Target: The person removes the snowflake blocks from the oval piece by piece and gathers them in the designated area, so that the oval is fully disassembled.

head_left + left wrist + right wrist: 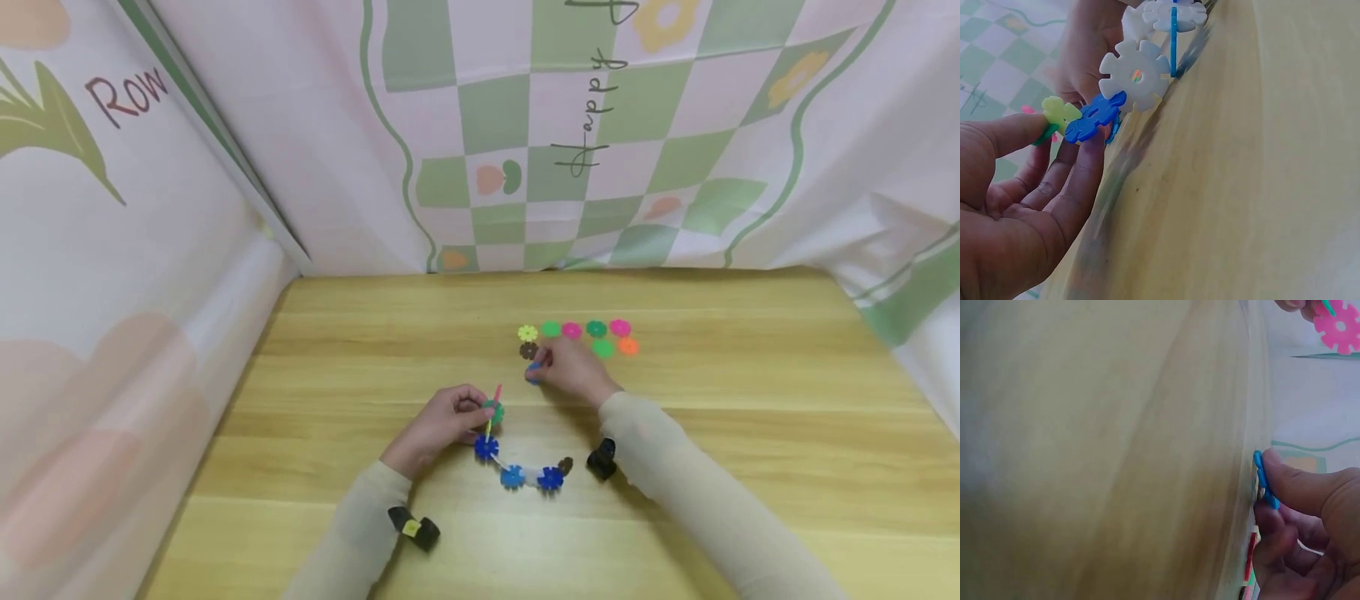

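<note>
My left hand (447, 419) pinches a green snowflake disc (496, 412) at the upper end of a chain of interlocked notched discs. A pink disc (1340, 326) stands beyond the green one, and a yellow disc (1058, 111) links it to a dark blue disc (1094, 119). From there the chain curves right through white (1132, 75), light blue (513, 477) and dark blue (551, 478) discs to a brown disc (566, 465). Up and to the right, my right hand (576, 367) holds a separate blue disc (1264, 481) between thumb and fingers.
Loose discs lie in rows at the back of the wooden table (360, 333): yellow (528, 332), brown (528, 351), pink (572, 331), dark green (596, 328), orange (628, 346) and several others. A patterned curtain (495, 225) hangs behind the table.
</note>
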A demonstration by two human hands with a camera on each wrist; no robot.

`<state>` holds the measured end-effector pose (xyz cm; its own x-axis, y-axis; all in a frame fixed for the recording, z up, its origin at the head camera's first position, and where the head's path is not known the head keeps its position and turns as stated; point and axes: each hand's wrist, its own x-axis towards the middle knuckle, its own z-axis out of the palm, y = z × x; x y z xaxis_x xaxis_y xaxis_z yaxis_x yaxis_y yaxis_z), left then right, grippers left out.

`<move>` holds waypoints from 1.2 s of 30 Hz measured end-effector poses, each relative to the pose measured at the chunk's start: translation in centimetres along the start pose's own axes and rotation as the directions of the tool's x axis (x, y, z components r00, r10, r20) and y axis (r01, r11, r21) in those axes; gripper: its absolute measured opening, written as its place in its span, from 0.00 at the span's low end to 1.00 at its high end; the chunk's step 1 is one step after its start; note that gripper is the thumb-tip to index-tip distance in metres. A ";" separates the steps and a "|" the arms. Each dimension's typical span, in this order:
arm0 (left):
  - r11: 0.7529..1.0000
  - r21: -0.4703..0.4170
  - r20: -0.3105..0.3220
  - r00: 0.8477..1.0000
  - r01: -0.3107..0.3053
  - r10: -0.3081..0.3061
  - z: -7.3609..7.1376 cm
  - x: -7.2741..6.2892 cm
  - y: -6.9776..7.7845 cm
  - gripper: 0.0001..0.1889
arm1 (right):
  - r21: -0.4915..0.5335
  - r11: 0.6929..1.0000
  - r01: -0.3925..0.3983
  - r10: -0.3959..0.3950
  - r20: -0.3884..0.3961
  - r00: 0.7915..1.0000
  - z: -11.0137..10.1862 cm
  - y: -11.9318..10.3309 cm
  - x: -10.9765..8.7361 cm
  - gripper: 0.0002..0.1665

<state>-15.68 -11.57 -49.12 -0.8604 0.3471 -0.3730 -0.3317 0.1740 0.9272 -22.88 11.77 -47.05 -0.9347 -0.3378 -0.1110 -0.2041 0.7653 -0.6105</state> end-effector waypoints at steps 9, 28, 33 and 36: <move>1.000 -0.002 0.012 1.000 -0.001 0.001 0.1 0.1 0.1 0.08 | -0.071 0.997 0.044 -0.045 -0.015 0.999 0.2 -0.2 0.0 0.10; 1.000 0.004 0.020 0.999 -0.027 0.027 0.7 0.1 0.2 0.09 | 0.331 0.861 0.387 -0.463 0.194 0.865 1.2 -1.4 -2.6 0.09; 0.999 -0.001 0.014 0.999 -0.046 0.046 0.7 0.2 0.3 0.08 | 0.310 0.842 0.441 -0.507 0.176 0.844 1.4 -1.6 -2.3 0.07; 0.998 0.004 0.015 0.998 -0.059 0.059 0.6 0.2 0.3 0.07 | 0.310 0.827 0.469 -0.536 0.182 0.824 1.4 -1.7 -2.2 0.07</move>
<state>-15.73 -10.90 -48.98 -0.8727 0.3704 -0.3181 -0.2786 0.1573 0.9474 -20.05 10.51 -46.85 -0.6079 -0.7885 0.0935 -0.5171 0.3039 -0.8002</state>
